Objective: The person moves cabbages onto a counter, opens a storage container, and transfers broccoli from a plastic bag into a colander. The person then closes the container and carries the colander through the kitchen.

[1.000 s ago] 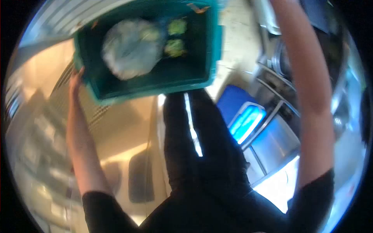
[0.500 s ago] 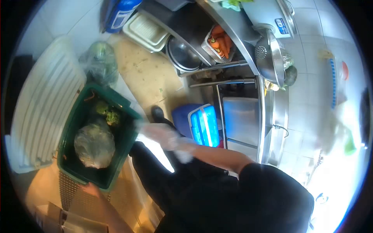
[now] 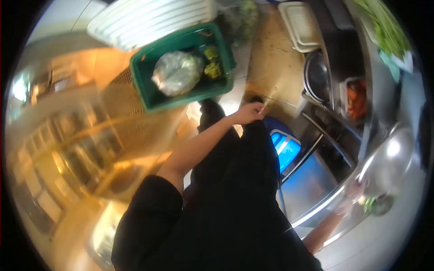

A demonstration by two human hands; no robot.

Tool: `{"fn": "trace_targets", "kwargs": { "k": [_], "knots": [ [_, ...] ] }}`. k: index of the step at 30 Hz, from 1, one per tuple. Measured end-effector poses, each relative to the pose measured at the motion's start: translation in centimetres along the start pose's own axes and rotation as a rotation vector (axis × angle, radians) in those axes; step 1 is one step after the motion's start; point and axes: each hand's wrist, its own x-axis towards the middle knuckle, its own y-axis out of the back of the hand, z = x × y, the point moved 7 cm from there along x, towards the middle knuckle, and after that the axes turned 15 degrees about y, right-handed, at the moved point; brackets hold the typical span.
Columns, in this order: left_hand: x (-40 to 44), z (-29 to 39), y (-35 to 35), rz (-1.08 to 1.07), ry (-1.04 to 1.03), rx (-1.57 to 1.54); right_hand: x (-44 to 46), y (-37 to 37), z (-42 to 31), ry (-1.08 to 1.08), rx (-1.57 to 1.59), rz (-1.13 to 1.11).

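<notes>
My bare left hand (image 3: 249,113) hangs over my legs, fingers curled together; a small pale sliver shows at the fingertips, too blurred to name. My right hand (image 3: 353,193), in a clear glove, is at the near rim of a metal colander (image 3: 389,156) by the counter edge. Motion smears its fingers, so whether they grip the rim is unclear. Beyond my left hand stands a green crate (image 3: 151,105) on the floor side. Inside it lie a clear plastic bag of pale produce (image 3: 178,73) and broccoli heads (image 3: 212,69).
Carrots (image 3: 356,99) fill a basket on the lower shelf. Leafy greens (image 3: 384,29) lie on the counter. Black bowls (image 3: 317,74) and white trays (image 3: 300,27) stand below. A white ribbed crate (image 3: 153,20) is behind the green one. A blue bin (image 3: 285,149) sits near my feet.
My left hand has let go of the green crate's rim and come over my legs. My right hand has swung from beside the crate to the colander. The view has turned.
</notes>
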Motion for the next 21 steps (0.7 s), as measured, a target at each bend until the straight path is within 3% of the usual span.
{"fn": "trace_targets", "kwargs": {
  "k": [1,3,5,7,8,9,11,12,13,15,17,19,21],
  "knots": [
    [-0.7,2.4,-2.2,-0.091,-0.144,-0.047,-1.4,-1.4,-1.2,0.05,-0.144,-0.028],
    [-4.3,6.8,-2.5,-0.162,-0.079,-0.111,-4.7,-4.7,-4.1,0.15,-0.368,-0.077],
    [-8.0,7.3,0.2,-0.221,-0.039,-0.463,-7.1,-8.5,-5.5,0.231,-0.459,-0.178],
    [-11.3,5.0,3.5,-0.366,-0.131,-0.63,-9.0,-17.4,-14.2,0.346,-0.693,-0.72],
    [-12.2,1.4,5.2,-0.391,-0.154,-0.752,-8.5,-21.4,-14.0,0.523,-0.666,-0.782],
    [-14.2,-2.4,7.6,-0.211,-0.08,-0.831,-8.6,-25.4,-13.8,0.702,-0.316,-0.883],
    [-18.0,-13.5,11.6,0.189,0.302,-1.043,-10.4,-34.1,-19.0,0.59,-0.018,-1.128],
    [-20.5,-15.8,13.1,0.298,0.275,-0.975,-11.3,-38.4,-21.7,0.502,0.122,-1.246],
    [-22.8,-17.7,13.7,0.4,0.256,-0.898,-13.3,-42.5,-23.4,0.016,0.224,-1.359],
    [-26.6,-24.2,13.2,0.689,0.419,-0.983,-14.8,-50.5,-27.3,0.374,0.085,-1.6],
    [-28.2,-27.1,11.9,1.009,0.28,-1.036,-15.4,-58.4,-29.7,0.195,0.361,-1.586],
    [-28.4,-32.5,7.4,0.976,0.396,-1.198,-12.4,-68.8,-29.2,0.668,0.138,-1.393],
    [-28.0,-34.5,4.4,1.036,0.489,-1.119,-11.5,-75.9,-30.3,1.331,-0.364,-1.164]
  ]
}}
